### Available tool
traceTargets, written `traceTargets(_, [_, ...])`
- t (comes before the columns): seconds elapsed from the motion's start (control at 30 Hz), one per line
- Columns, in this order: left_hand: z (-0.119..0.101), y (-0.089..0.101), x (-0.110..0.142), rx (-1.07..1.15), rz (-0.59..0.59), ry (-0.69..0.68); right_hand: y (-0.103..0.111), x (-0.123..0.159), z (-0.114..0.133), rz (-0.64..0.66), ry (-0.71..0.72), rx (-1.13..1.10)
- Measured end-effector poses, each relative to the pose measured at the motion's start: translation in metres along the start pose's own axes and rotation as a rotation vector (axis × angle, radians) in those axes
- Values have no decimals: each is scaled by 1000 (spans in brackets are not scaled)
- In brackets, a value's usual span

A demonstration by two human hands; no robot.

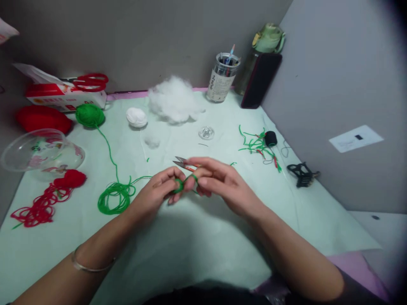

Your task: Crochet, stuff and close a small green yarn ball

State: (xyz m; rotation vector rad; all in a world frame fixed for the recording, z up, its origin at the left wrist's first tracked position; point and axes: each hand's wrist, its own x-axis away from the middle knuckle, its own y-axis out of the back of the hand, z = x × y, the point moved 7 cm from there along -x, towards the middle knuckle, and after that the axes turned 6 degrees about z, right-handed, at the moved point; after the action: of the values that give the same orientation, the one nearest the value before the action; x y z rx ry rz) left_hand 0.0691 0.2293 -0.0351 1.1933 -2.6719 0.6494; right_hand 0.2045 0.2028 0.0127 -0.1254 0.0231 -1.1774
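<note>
Over the middle of the table, my left hand [163,184] is closed, its thumb and fingers pinching a small piece of green yarn work [178,185]. My right hand [219,178] is close beside it, with green yarn between its bent fingers. Pointed scissors [182,163] with a bit of orange show just beyond my right fingers, which hide the rest. I cannot tell whether they are touching. From a loose green yarn coil [116,198] left of my left hand, a strand runs towards that hand. No crochet hook or needle can be made out in my fingers.
At the left are a green yarn ball [90,115], tangled red yarn [40,207], a clear plastic tub [63,154] and red scissors [91,82] on a tissue box. White stuffing [174,101] lies behind. Yarn scraps [257,146], black thread [270,138] and a claw clip [302,174] are rightward.
</note>
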Motion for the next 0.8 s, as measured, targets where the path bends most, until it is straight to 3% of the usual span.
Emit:
traceTargets(0.1, [6, -11, 3, 250, 160, 154, 38, 3, 12, -190, 78, 116])
traceTargets(0.2, [4, -6, 2, 509, 74, 142, 75, 17, 25, -492, 37, 537])
traceTargets(0.23, [3, -1, 1, 573, 1, 113, 79, 21, 29, -513, -4, 706])
traceTargets(0.3, [3, 10, 0, 654, -136, 56, 69, 22, 26, -317, -115, 988])
traceTargets(0.4, [4, 17, -3, 705, -197, 10, 41, 28, 7, 78, -239, 1257])
traceTargets(0.5, [5, 18, -7, 712, -168, -16, 30, 32, -9, 197, -295, 1438])
traceTargets(0.63, [5, 19, -10, 661, -117, -67, 29, 28, -13, 248, -252, 1345])
traceTargets(0.73, [5, 19, -10, 624, -97, -91, 34, 24, 0, 238, -209, 1038])
traceTargets(0.8, [6, 18, -8, 588, -102, -84, 38, 21, 12, 145, -168, 738])
